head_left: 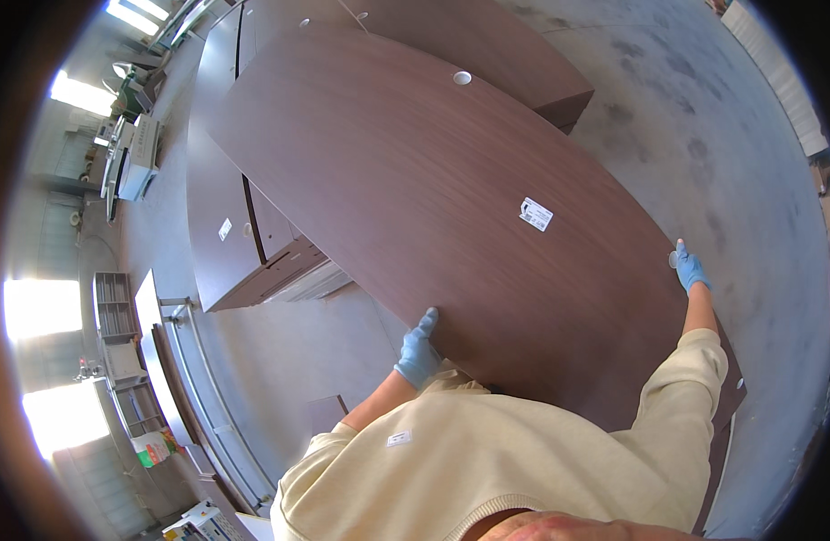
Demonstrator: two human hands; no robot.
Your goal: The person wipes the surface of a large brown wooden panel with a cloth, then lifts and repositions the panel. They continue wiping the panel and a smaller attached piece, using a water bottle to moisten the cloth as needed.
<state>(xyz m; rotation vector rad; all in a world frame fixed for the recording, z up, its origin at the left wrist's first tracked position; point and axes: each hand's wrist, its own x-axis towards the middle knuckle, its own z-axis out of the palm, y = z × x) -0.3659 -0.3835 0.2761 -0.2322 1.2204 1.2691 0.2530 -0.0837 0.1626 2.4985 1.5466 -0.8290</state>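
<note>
A long dark brown wood-grain panel [379, 171] stretches away in front of me, with a white label [536, 215] on its face and round holes along its right edge. My left hand [418, 352], in a blue glove, grips the panel's left edge. Its thumb lies near the top face and the other fingers are largely hidden. On the far side, my right hand [692, 270], also gloved in blue, holds the right edge beside a pale round hole [674, 260]. The fingers below that edge are hidden by the panel.
More brown panels lie stacked beyond [487, 45] and to the left [218, 194]. A metal-framed rack [212, 388] with boards stands at the lower left, near grey shelves [115, 307]. Grey concrete floor [757, 225] runs along the right.
</note>
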